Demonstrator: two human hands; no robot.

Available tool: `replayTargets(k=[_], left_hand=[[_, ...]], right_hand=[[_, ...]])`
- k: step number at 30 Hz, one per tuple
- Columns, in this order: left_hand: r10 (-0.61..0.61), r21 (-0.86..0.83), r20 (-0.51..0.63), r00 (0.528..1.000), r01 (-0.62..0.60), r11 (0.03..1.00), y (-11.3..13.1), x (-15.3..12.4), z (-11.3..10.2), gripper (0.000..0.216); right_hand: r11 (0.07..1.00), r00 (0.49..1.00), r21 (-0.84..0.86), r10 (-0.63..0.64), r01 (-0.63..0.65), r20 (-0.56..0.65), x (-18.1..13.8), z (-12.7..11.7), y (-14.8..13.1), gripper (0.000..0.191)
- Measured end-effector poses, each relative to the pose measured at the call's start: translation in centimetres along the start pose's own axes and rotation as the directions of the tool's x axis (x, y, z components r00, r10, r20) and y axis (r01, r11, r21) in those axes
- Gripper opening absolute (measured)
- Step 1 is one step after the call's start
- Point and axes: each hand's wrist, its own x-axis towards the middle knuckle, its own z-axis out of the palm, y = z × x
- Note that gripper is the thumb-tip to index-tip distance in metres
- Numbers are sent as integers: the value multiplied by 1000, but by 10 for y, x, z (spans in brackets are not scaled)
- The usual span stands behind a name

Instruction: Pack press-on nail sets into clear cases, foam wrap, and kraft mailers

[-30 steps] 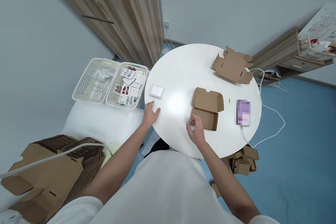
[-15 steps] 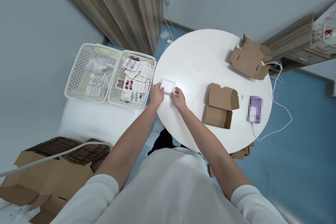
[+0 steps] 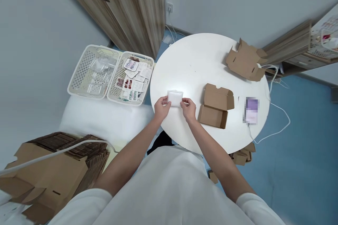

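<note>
A small white, soft-looking wrapped packet (image 3: pixel 175 98) is held between my two hands above the left part of the round white table (image 3: pixel 195 56). My left hand (image 3: pixel 161 108) pinches its left edge, and my right hand (image 3: pixel 189 108) grips its right edge with bent fingers. What lies inside the packet is hidden. To the right of my right hand stands a small brown cardboard box (image 3: pixel 213 116), its lid folded back.
A partly folded cardboard box (image 3: pixel 245 59) lies at the table's back right; a blurred purple phone-like thing (image 3: pixel 251 110) with a white cable is nearer. Left are a basket of clear plastic boxes (image 3: pixel 79 66) and a basket of nail cards (image 3: pixel 112 89). Flattened cardboard (image 3: pixel 52 168) is stacked lower left.
Both hands have brought the packet right and nearer to me, and it now sits squarer between them. The camera view has shifted slightly; the open box has not visibly been moved.
</note>
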Motion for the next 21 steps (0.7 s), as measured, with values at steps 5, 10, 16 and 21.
replayTargets(k=[5, 10, 16, 21], left_hand=[[75, -31, 135, 988, -71, 997, 29, -52, 42, 37], [132, 52, 317, 939, -156, 986, 49, -82, 102, 41], [125, 220, 442, 888, -243, 945, 47, -97, 152, 45], [66, 344, 483, 873, -258, 903, 41, -103, 164, 45]], right_hand=[[997, 996, -1, -80, 80, -31, -33, -82, 2, 26], [987, 985, -131, -114, 97, -131, -43, -157, 20, 21], [948, 982, -280, -174, 148, -68, -29, -197, 51, 17], [850, 978, -489, -205, 193, 28, -22, -203, 62, 19]])
